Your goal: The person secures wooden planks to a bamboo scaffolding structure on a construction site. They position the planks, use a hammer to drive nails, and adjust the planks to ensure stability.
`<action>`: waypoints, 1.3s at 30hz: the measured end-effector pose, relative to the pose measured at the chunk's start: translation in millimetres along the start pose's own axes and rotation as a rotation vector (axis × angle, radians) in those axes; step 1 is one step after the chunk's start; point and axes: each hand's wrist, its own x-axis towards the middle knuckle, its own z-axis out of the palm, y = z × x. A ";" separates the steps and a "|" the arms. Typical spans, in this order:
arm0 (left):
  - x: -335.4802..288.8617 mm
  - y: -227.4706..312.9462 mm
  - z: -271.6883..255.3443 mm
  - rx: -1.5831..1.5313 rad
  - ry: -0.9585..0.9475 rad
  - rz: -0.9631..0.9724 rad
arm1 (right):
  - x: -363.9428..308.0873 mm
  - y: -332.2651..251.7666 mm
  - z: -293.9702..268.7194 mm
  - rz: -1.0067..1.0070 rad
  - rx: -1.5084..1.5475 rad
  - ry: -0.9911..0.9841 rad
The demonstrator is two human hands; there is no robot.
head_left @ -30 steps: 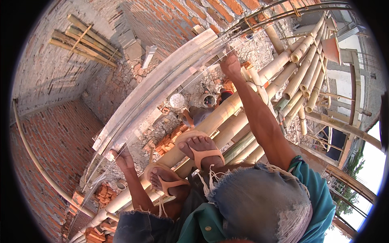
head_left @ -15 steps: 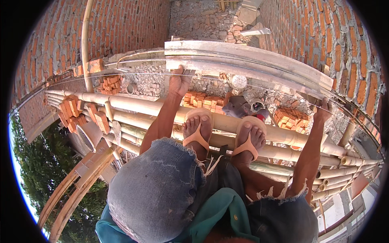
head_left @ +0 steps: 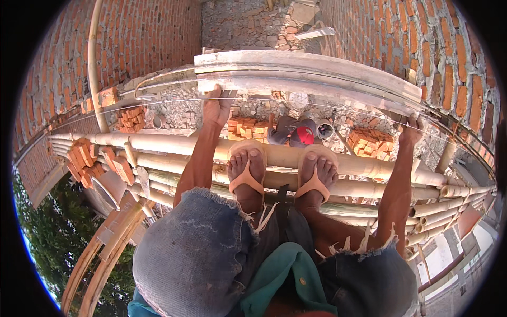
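Observation:
A long pale wooden plank formwork [head_left: 296, 74], made of boards lying edge to edge, spans the gap ahead of my feet. My left hand [head_left: 215, 110] is closed on its near edge close to the left end, fingertips hidden partly by the wood. Beside those fingers a short dark strip [head_left: 228, 94] sticks out. At the right end, my right hand [head_left: 411, 132] is closed around the lower edge, its fingers partly hidden. A thin taut string [head_left: 338, 108] runs across in front of the planks, passing close to both hands.
My sandalled feet rest on bamboo poles [head_left: 285, 155]. Loose bricks [head_left: 84, 158], a trowel [head_left: 143, 179] and a mortar pan [head_left: 107, 191] lie at left. Far below, a person in a red cap [head_left: 305, 135] bends near brick stacks [head_left: 371, 141] and a bucket [head_left: 324, 129]. Brick walls [head_left: 148, 42] rise on both sides.
The whole view has shifted, so the planks and hands appear slightly further left. Both hands keep their hold. Below, the person has moved and the red cap now shows.

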 end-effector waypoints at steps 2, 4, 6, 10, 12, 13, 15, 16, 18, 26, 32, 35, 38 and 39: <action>6.4 3.4 -7.3 0.040 -0.038 -0.042 | -4.3 3.4 3.5 -0.034 0.020 0.066; 12.1 6.2 -13.4 0.059 -0.090 -0.015 | -9.4 3.4 6.1 0.063 0.188 0.142; 15.4 10.0 -18.1 0.054 -0.023 -0.019 | -16.6 -0.1 9.7 0.104 0.319 0.195; 20.3 14.7 -21.4 -0.039 -0.089 -0.068 | -28.0 -11.1 18.7 0.155 0.421 0.270; 22.8 13.8 -21.9 -0.025 -0.090 -0.071 | -28.8 -14.2 21.7 0.157 0.293 0.232; 24.1 13.1 -22.5 -0.013 -0.057 -0.068 | -28.7 -14.3 22.5 0.163 0.231 0.215; 26.3 11.7 -25.3 -0.012 -0.024 -0.048 | -27.5 -13.1 22.6 0.204 0.179 0.191; 27.3 11.1 -27.4 -0.006 -0.002 -0.050 | -25.6 -12.3 22.9 0.235 0.145 0.197; 30.4 10.7 -32.0 -0.042 -0.008 -0.052 | -24.9 -9.6 21.5 0.186 0.199 0.176; 38.5 12.4 -47.1 -0.019 -0.077 -0.058 | -30.7 -5.0 16.8 0.123 0.317 0.165; 40.2 14.1 -53.3 0.029 -0.145 -0.056 | -29.9 -3.9 14.3 0.124 0.276 0.161; 41.4 14.4 -55.5 0.029 -0.140 -0.046 | -29.9 -6.4 13.5 0.133 0.226 0.161; 41.8 14.0 -54.9 0.009 -0.135 -0.061 | -31.7 -8.8 14.0 0.145 0.183 0.168; 41.9 13.5 -53.8 -0.031 -0.054 -0.068 | -31.9 -9.0 14.3 0.123 0.178 0.159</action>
